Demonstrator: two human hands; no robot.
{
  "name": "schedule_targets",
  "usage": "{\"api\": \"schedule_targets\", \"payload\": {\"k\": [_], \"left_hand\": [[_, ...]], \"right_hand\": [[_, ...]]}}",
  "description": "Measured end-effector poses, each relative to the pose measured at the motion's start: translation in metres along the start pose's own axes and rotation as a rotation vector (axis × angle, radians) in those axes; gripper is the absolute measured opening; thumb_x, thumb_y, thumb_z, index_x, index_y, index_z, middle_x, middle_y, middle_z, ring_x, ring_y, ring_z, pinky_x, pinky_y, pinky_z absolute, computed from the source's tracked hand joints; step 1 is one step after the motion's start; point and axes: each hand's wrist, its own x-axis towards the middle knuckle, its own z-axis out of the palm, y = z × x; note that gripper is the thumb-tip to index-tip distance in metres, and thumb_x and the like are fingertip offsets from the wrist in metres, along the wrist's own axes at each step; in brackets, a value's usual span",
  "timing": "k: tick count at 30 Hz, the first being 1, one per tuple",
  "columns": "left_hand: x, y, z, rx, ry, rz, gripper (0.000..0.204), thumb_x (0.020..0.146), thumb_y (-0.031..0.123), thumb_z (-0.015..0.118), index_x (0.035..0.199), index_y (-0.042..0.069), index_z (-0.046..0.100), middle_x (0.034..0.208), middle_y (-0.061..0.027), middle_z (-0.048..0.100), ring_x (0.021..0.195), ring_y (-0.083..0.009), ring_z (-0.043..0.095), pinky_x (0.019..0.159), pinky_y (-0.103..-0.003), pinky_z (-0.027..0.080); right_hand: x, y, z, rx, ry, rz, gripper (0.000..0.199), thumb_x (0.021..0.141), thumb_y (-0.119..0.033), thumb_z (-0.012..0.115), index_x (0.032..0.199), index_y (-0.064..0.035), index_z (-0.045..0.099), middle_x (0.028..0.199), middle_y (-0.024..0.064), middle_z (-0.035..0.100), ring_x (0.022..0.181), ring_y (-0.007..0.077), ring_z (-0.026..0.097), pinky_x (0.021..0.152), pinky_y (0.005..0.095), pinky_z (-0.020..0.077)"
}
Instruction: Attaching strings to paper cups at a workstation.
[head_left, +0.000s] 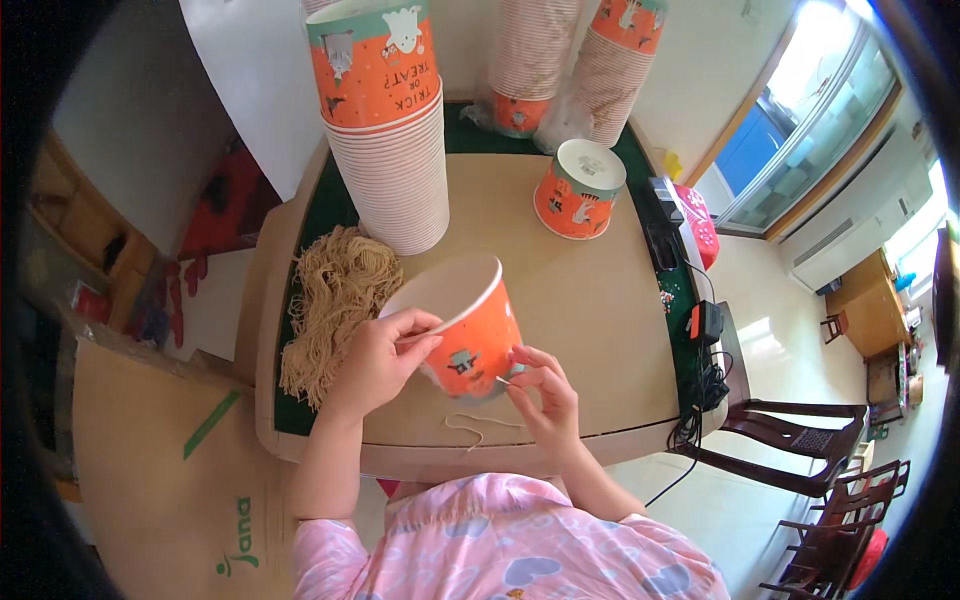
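An orange paper bucket [470, 350] with small printed figures is held tilted over the near part of the table, its open mouth toward the upper left. My left hand [380, 360] pinches its rim between thumb and fingers. At the lower right side of the bucket, my right hand [545, 395] is closed, its fingertips against the wall; a thin, pale cord end pokes out between them. Beneath, a loose piece of beige cord [465, 430] curves on the table and runs toward my right hand. A heap of beige cords [335, 300] lies left of the bucket.
A tall stack of paper buckets [390, 170] stands behind the cord heap. One bucket [580, 190] sits upside down farther right, with bagged stacks [525, 70] behind it. A power strip [665, 235] and black cables [700, 395] line the table's right edge. A cardboard box [160, 470] is at left.
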Motion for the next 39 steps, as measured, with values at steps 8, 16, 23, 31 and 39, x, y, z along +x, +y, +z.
{"api": "schedule_targets", "payload": {"k": [8,16,23,31,39], "left_hand": [[0.006,-0.002,0.002,-0.123,-0.124,-0.084,0.022,0.090,0.001,0.058,0.110,-0.004,0.062,0.098,-0.0087,0.069,0.091,-0.0111,0.064,0.081,-0.027,0.052],[0.021,-0.004,-0.008,-0.295,-0.217,-0.136,0.036,0.089,0.000,0.056,0.126,0.000,0.055,0.111,-0.0112,0.066,0.100,-0.0136,0.062,0.084,-0.028,0.051],[-0.003,-0.042,-0.051,0.270,-0.140,0.005,0.043,0.077,-0.001,0.069,0.118,-0.001,0.056,0.105,-0.0097,0.067,0.094,-0.0171,0.065,0.080,-0.031,0.051],[-0.002,-0.028,-0.032,-0.222,-0.065,-0.178,0.028,0.078,-0.002,0.068,0.105,-0.003,0.058,0.096,-0.0065,0.068,0.082,-0.0134,0.064,0.075,-0.027,0.051],[0.012,0.003,0.016,0.202,0.021,0.067,0.021,0.081,0.004,0.065,0.101,0.000,0.059,0.092,-0.0181,0.068,0.085,-0.0321,0.067,0.072,-0.038,0.051]], "right_hand": [[0.007,0.005,0.005,-0.178,-0.052,-0.072,0.010,0.080,0.002,0.068,0.088,-0.0016,0.062,0.131,0.0156,0.054,0.121,0.0271,0.051,0.099,0.0384,0.0409],[0.012,0.008,0.010,-0.229,-0.022,-0.071,0.010,0.079,0.001,0.070,0.086,-0.0014,0.063,0.131,0.0160,0.054,0.116,0.0271,0.056,0.096,0.0376,0.0438],[0.013,0.022,0.006,-0.354,-0.113,-0.079,0.011,0.080,0.000,0.069,0.088,-0.0030,0.062,0.128,0.0179,0.055,0.115,0.0293,0.056,0.092,0.0364,0.0468],[0.011,0.028,0.003,-0.255,-0.153,0.063,0.012,0.079,0.000,0.070,0.087,-0.0026,0.061,0.129,0.0156,0.056,0.120,0.0283,0.053,0.098,0.0369,0.0435],[0.005,0.011,0.000,-0.488,0.026,-0.088,0.011,0.079,0.001,0.069,0.086,-0.0033,0.062,0.126,0.0151,0.056,0.116,0.0296,0.055,0.094,0.0379,0.0461]]}}
